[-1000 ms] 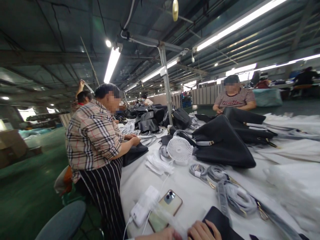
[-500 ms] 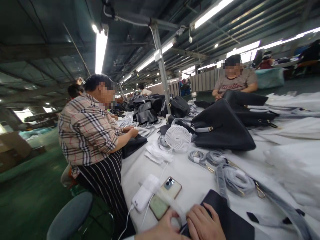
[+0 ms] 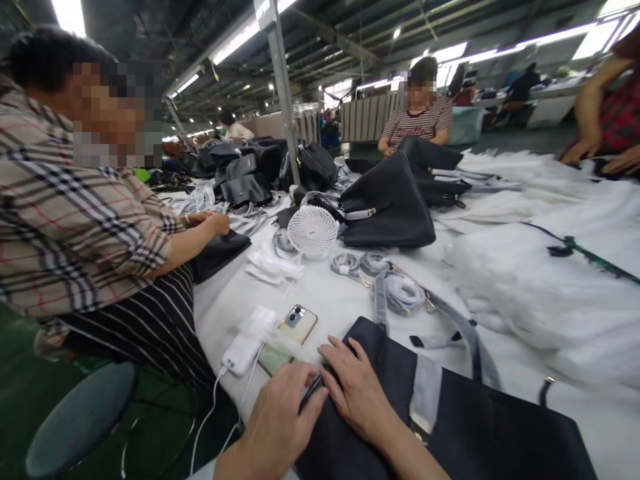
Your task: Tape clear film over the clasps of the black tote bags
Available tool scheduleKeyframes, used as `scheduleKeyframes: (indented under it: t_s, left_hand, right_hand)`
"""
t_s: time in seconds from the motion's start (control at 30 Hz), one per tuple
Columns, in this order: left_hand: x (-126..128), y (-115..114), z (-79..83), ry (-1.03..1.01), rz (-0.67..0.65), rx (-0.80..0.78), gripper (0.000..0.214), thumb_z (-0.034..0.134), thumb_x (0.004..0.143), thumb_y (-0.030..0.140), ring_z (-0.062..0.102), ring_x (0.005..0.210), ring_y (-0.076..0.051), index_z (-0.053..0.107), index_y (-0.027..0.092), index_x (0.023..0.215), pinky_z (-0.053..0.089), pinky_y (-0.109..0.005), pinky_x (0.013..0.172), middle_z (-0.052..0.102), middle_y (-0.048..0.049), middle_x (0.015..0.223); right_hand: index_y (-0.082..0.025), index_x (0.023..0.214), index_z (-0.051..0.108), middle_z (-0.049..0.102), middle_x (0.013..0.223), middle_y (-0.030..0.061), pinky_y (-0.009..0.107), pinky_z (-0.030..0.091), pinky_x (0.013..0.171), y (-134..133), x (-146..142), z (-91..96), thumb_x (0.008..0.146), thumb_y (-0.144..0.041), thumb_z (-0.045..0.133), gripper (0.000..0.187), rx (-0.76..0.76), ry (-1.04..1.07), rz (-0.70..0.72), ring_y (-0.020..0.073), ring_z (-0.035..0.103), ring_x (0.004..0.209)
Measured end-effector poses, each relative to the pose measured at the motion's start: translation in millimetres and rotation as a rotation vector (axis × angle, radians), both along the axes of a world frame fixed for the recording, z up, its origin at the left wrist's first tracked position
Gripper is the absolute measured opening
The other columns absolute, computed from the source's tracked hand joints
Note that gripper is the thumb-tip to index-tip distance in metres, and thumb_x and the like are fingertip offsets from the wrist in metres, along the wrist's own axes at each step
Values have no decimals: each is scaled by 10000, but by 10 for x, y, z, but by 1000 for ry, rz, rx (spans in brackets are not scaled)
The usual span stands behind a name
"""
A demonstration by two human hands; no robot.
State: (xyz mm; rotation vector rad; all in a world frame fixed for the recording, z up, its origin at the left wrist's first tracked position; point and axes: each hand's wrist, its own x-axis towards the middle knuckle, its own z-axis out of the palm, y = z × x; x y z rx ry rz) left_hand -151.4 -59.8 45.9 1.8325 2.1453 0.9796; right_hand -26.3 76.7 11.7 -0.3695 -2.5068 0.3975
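Observation:
A black bag [image 3: 493, 423] lies in front of me, with a strip of clear wrap [image 3: 427, 393] around a part of it near the middle. My left hand [image 3: 280, 417] pinches the bag's left edge between thumb and fingers. On the same end of the bag rests my right hand [image 3: 357, 393], palm down and fingers stretched out, its fingertips close to the left thumb. Just beyond the hands is a phone [image 3: 295, 327], partly under a thin clear film. Beside it lies a white power bank [image 3: 249, 341] with a cable.
A white fan [image 3: 313, 231] stands ahead, near wrapped coiled straps [image 3: 400, 293] and a large black bag [image 3: 387, 207]. White packing material [image 3: 530, 287] is heaped at right. A co-worker in plaid [image 3: 75, 220] handles a black piece on the left, by a stool [image 3: 83, 420].
My view has turned right and down, showing more of the black bag. The clear film has left my hands and lies by the phone. My right hand's fingers have straightened.

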Motion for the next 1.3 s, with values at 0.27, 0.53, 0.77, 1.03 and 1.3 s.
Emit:
scheduleKeyframes:
  t_s: [0.27, 0.53, 0.77, 1.03, 1.3]
  left_hand:
    - [394, 118, -635, 530, -310, 160, 1068, 821, 656, 459, 132, 1407, -490, 190, 316, 1506, 345, -649, 1018, -96, -165, 1590]
    - [383, 71, -545, 573, -337, 131, 905, 755, 743, 353, 186, 1402, -474, 228, 451, 1471, 327, -629, 1032, -80, -138, 1595]
    - [399, 55, -554, 578, -344, 148, 688, 681, 804, 368, 182, 1400, -477, 389, 406, 1426, 270, -618, 1067, 33, -110, 1604]
    - [742, 186, -439, 714, -574, 190, 668, 542, 885, 468, 226, 1389, -445, 256, 388, 1483, 176, -708, 1055, 247, -62, 1570]
    - [799, 235, -640, 737, -597, 194, 581, 499, 903, 484, 312, 1355, -414, 339, 386, 1452, 127, -705, 1068, 353, -46, 1526]
  right_hand:
    - [-100, 1470, 273, 432, 1454, 203, 541, 311, 1132, 96, -1, -339, 868, -229, 485, 651, -105, 14, -38, 278, 345, 1390]
    - [-92, 1408, 403, 466, 1438, 170, 421, 366, 1124, -164, 648, 330, 768, 46, 347, 657, -43, -143, -174, 203, 355, 1388]
    - [-248, 1370, 487, 521, 1400, 125, 689, 269, 1070, -1177, 1577, 280, 886, -386, 606, 517, 80, -358, -625, 375, 416, 1326]
    - [-200, 1414, 424, 451, 1465, 115, 560, 310, 1123, -1403, 1563, -53, 943, -360, 497, 502, 29, -253, -703, 298, 381, 1364]
    - [-193, 1278, 523, 617, 1243, 129, 443, 497, 975, -1408, 2039, -136, 948, -206, 452, 338, 154, 422, -1104, 254, 570, 1169]
